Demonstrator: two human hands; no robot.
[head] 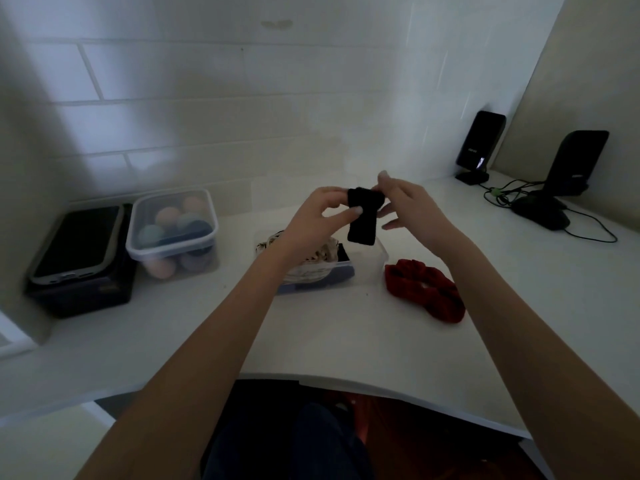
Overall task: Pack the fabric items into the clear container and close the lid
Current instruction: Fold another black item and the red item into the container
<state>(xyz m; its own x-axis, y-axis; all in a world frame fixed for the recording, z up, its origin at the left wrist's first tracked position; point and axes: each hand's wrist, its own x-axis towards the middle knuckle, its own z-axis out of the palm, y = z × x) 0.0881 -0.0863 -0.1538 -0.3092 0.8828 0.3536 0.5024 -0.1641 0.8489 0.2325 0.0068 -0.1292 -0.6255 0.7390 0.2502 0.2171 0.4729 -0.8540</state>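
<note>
A: Going left to right, quick. What's sitting at the table's far-left corner?

B: A phone (74, 242) lying on a dark box (83, 289), and just beside it a lidded tub of coloured balls (173, 233). Not mine to pack.

A: Left hand?

B: My left hand (313, 220) is pinching the top edge of the black fabric piece (362, 216), thumb across its front, other fingers curled behind.

A: And where's that piece hanging?

B: It's dangling above the clear container (379, 252), which is sitting open near the middle of the table, toward the back edge, with pale patterned fabric (318, 258) already lying inside.

A: Right hand?

B: My right hand (403, 202) is pinching the top corner on the other side, its remaining fingers spreading loosely below.

A: Doing the step well?

B: I'm judging it needs folding small, then lowering straight down and pressing flat so the lid can seat. I can't make out the lid anywhere.

A: Anything left?

B: The red scrunchie (424, 289) is lying just right of the container, not yet packed. Speakers (479, 143) are standing at the far-right corner.
</note>
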